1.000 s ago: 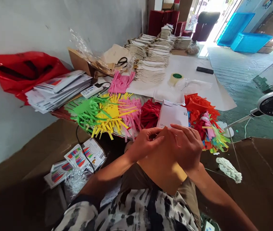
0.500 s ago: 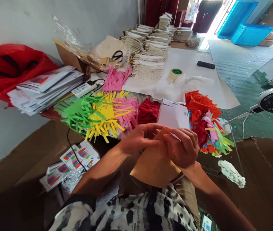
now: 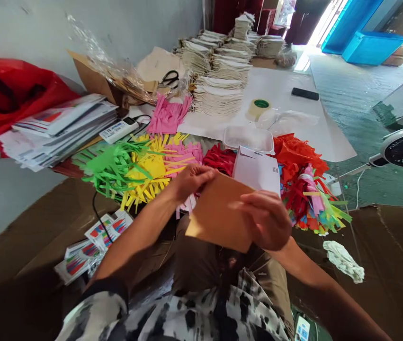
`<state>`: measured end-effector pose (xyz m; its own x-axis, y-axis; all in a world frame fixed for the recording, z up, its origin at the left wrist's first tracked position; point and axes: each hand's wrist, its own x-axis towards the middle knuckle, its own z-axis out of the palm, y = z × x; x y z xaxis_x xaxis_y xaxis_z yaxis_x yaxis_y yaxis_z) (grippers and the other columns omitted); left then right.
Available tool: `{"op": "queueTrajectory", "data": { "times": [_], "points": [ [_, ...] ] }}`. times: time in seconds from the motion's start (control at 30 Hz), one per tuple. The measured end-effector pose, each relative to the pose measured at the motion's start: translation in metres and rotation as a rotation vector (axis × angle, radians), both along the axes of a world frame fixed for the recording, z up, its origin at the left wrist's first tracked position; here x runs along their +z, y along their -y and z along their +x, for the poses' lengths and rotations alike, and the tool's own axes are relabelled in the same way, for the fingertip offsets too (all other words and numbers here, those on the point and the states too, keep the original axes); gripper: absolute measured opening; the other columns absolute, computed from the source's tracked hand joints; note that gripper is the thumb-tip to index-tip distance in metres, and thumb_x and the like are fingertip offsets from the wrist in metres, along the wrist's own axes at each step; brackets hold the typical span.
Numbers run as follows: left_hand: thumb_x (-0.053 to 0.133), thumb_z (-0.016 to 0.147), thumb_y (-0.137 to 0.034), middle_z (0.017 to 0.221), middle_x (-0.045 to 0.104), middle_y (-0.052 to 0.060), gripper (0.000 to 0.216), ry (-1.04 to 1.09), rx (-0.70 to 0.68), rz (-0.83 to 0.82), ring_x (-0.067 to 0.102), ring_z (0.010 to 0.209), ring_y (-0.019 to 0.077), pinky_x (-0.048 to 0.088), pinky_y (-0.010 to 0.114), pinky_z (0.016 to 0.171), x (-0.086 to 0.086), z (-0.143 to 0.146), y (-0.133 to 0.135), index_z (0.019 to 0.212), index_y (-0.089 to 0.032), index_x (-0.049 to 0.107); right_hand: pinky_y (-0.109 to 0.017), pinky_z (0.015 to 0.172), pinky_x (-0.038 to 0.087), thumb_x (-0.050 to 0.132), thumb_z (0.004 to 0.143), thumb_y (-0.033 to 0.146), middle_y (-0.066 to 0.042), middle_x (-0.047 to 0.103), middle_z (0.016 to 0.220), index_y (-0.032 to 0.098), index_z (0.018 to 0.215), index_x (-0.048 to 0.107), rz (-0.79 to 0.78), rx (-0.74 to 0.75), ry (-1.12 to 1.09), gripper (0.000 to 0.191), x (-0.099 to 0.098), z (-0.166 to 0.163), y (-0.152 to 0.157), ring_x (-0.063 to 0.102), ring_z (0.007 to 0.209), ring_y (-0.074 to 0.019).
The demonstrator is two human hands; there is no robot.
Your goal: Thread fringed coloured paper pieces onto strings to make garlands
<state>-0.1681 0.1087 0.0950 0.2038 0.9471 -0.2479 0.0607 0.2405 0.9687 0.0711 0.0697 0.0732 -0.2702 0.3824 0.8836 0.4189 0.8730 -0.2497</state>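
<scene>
Pinching brown paper (image 3: 215, 213) at 1 corner with left hand (image 3: 192, 182). Overlapping its right side with right hand (image 3: 269, 219); cannot tell whether gripping.

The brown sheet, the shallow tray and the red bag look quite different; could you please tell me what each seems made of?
Brown sheet: probably matt paper or thin card, given its dull face and crisp edges.
Shallow tray: likely thin plastic, slightly glossy, judging by its translucent walls.
Red bag: apparently soft plastic, fairly shiny, as its folds catch light.
</scene>
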Motion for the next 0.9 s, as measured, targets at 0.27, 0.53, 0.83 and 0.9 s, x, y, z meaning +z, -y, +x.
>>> {"op": "queueTrajectory", "data": {
  "times": [0.27,0.53,0.83,0.9],
  "points": [
    [0.067,0.09,-0.037,0.073,0.067,0.0,0.037,-0.583,-0.027,0.2,0.053,0.06,0.0131,0.038,0.025,0.062,0.024,-0.081,-0.104,0.119,-0.019,0.079,-0.039,0.087,0.055,0.071,0.097,0.032,-0.008,0.07,0.12,0.025,0.1,0.073,-0.602,-0.155,-0.416,0.008,0.019,0.026,-0.029,0.067,0.115,-0.0242],
    [0.059,0.096,-0.032,0.107,0.078,0.01,0.03,-0.769,0.34,0.563,0.068,0.082,0.0173,0.052,0.029,0.079,0.018,-0.042,-0.117,0.115,-0.016,0.076,-0.039,0.094,0.052,0.078,0.092,0.037,-0.007,0.07,0.118,0.023,0.101,0.074,-0.689,-0.158,-0.492,0.017,0.006,0.044,-0.032,0.065,0.113,-0.0232],
    [0.073,0.084,-0.067,0.049,0.058,0.004,0.056,-0.566,0.097,0.098,0.062,0.052,0.0198,0.042,0.029,0.055,-0.02,0.074,-0.124,0.059,-0.017,0.065,-0.035,0.091,0.05,0.082,0.086,0.037,-0.003,0.071,0.107,0.023,0.096,0.073,-0.777,-0.102,-0.672,0.02,-0.011,0.05,-0.061,0.064,0.093,-0.0175],
    [0.081,0.079,-0.059,0.051,0.058,0.003,0.051,-0.506,0.109,0.165,0.062,0.057,0.0191,0.042,0.028,0.058,-0.028,0.079,-0.131,0.055,-0.018,0.063,-0.035,0.091,0.05,0.083,0.085,0.037,-0.003,0.071,0.105,0.022,0.097,0.074,-0.787,-0.096,-0.681,0.021,-0.012,0.05,-0.063,0.064,0.093,-0.0173]
  ]
}}
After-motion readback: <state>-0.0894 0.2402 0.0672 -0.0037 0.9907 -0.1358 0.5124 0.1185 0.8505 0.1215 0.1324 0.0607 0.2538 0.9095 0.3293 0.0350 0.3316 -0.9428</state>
